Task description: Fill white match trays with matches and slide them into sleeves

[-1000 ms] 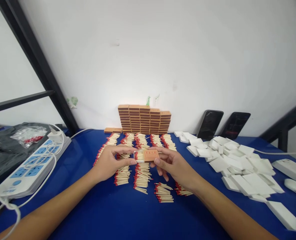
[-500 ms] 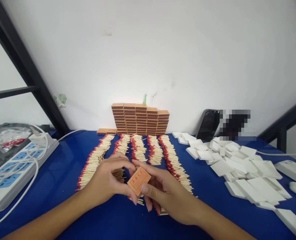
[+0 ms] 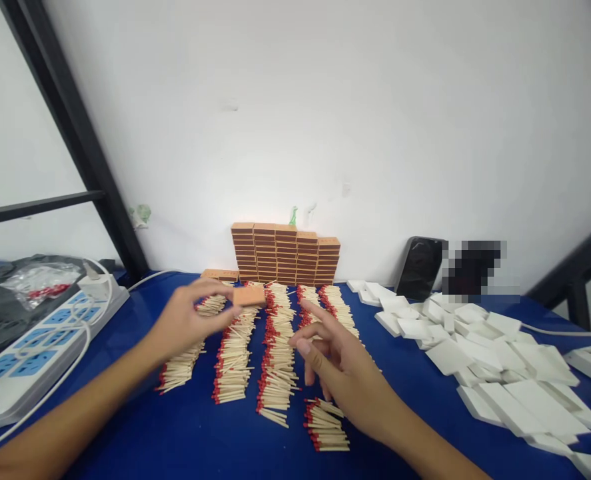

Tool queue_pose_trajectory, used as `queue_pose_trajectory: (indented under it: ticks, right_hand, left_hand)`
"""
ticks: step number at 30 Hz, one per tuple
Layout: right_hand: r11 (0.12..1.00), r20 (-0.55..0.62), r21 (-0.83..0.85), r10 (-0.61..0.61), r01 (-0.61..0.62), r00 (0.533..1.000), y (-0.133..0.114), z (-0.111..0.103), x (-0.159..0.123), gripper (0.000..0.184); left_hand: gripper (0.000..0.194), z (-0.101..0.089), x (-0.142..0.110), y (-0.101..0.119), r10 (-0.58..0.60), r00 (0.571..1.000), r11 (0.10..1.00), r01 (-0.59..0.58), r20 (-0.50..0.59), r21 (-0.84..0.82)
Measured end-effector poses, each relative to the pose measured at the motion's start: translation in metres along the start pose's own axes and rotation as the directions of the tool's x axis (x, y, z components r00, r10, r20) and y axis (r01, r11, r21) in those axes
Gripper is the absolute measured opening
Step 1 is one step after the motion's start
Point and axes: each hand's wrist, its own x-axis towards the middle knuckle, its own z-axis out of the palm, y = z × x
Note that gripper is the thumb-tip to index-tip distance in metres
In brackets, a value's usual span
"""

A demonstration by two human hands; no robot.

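Note:
Between thumb and fingers, my left hand [image 3: 195,319] grips an orange matchbox [image 3: 248,296] by its left end, held above the rows of matches. My right hand [image 3: 340,363] is empty, its fingers loosely curled but apart, over the right-hand rows. Red-tipped matches [image 3: 278,347] lie in several long rows on the blue tabletop [image 3: 175,433], partly hidden by both hands. A short separate bunch of matches [image 3: 326,427] sits just below my right hand. Against the wall stands a stack of matchboxes [image 3: 285,257] in several columns, with more matchboxes [image 3: 219,274] lying low at its left.
White matchbox trays [image 3: 480,353] are heaped on the right. Behind them a dark phone [image 3: 420,267] leans on the wall beside a blurred-out object. A white power strip [image 3: 40,347] with cables and a plastic bag [image 3: 42,283] occupy the left side.
My hands have parted. The left has carried the matchbox up and toward the stack, while the right has let go of it and moved slightly right. The view has shifted a little.

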Motion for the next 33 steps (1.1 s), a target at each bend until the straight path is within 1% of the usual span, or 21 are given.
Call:
queue_pose_trajectory:
  ticks: [2,3,4,5,6,7,8,9,10,12,15,18,20,24,28,30,31,32,33]
  right_hand:
    - [0.996,-0.089,-0.077,-0.051,0.044,0.995,0.003,-0.009,0.006,0.072]
    - [0.992,-0.123,-0.109,-0.076,0.062,0.989,0.004,-0.012,0.008,0.069]
    - [0.988,-0.149,-0.137,-0.098,0.078,0.984,0.005,-0.016,0.011,0.065]
    - [0.983,-0.166,-0.160,-0.117,0.090,0.979,0.006,-0.019,0.013,0.062]
    - [0.979,-0.177,-0.178,-0.131,0.100,0.975,0.007,-0.021,0.014,0.059]
    - [0.976,-0.183,-0.189,-0.142,0.107,0.973,0.008,-0.023,0.015,0.057]
    - [0.974,-0.187,-0.196,-0.150,0.112,0.971,0.009,-0.024,0.016,0.055]
    - [0.972,-0.187,-0.203,-0.155,0.117,0.970,0.010,-0.025,0.017,0.053]
    - [0.970,-0.185,-0.209,-0.161,0.121,0.970,0.011,-0.025,0.018,0.051]
    - [0.965,-0.177,-0.229,-0.170,0.128,0.969,0.014,-0.026,0.020,0.046]
    - [0.936,-0.174,-0.319,-0.211,0.148,0.962,0.013,-0.027,0.021,0.037]
    - [0.853,-0.154,-0.482,-0.309,0.202,0.939,0.007,-0.029,0.018,0.026]
    - [0.795,-0.129,-0.555,-0.371,0.243,0.920,0.003,-0.029,0.016,0.024]
    - [0.740,-0.113,-0.605,-0.445,0.294,0.888,0.001,-0.026,0.016,0.021]
    - [0.682,-0.092,-0.654,-0.499,0.326,0.862,-0.003,-0.025,0.014,0.019]
    - [0.617,-0.064,-0.693,-0.569,0.373,0.820,-0.014,-0.031,0.007,0.018]
    - [0.575,-0.055,-0.714,-0.616,0.400,0.786,-0.021,-0.037,0.002,0.018]
    - [0.537,-0.083,-0.740,-0.671,0.406,0.737,-0.029,-0.043,-0.002,0.017]
    - [0.505,-0.103,-0.760,-0.715,0.409,0.692,-0.037,-0.050,-0.007,0.018]
  left_hand:
    - [0.041,-0.024,0.013,-0.030,-0.089,0.990,0.983,0.105,-0.106,0.148]
    - [0.047,-0.037,0.018,-0.045,-0.133,0.984,0.960,0.158,-0.119,0.232]
    - [0.052,-0.049,0.022,-0.060,-0.196,0.976,0.926,0.216,-0.096,0.309]
    - [0.054,-0.060,0.025,-0.073,-0.286,0.957,0.883,0.282,-0.048,0.375]
    - [0.058,-0.069,0.026,-0.085,-0.382,0.924,0.835,0.359,-0.032,0.417]
    - [0.060,-0.076,0.027,-0.095,-0.447,0.894,0.792,0.407,-0.023,0.456]
    - [0.060,-0.080,0.027,-0.104,-0.479,0.878,0.764,0.417,0.000,0.493]
    - [0.059,-0.081,0.026,-0.111,-0.492,0.870,0.753,0.423,0.004,0.505]
    - [0.058,-0.079,0.026,-0.117,-0.501,0.865,0.748,0.424,0.015,0.511]
    - [0.056,-0.070,0.025,-0.124,-0.502,0.864,0.745,0.411,0.038,0.525]
    - [0.058,-0.050,0.024,-0.127,-0.480,0.877,0.718,0.384,0.013,0.580]
    - [0.057,-0.033,0.022,-0.123,-0.437,0.899,0.682,0.345,-0.019,0.644]
    - [0.057,-0.025,0.020,-0.120,-0.416,0.908,0.651,0.335,-0.048,0.682]
    - [0.056,-0.021,0.023,-0.113,-0.398,0.911,0.597,0.345,-0.107,0.724]
    - [0.054,-0.027,0.024,-0.096,-0.390,0.911,0.597,0.361,-0.134,0.717]
    - [0.057,-0.030,0.014,-0.082,-0.372,0.919,0.614,0.350,-0.131,0.707]
    - [0.059,-0.031,0.007,-0.075,-0.362,0.924,0.629,0.338,-0.122,0.700]
    - [0.059,-0.031,-0.002,-0.068,-0.347,0.934,0.664,0.307,-0.082,0.682]
    - [0.055,-0.031,-0.012,-0.063,-0.350,0.935,0.707,0.306,-0.061,0.637]
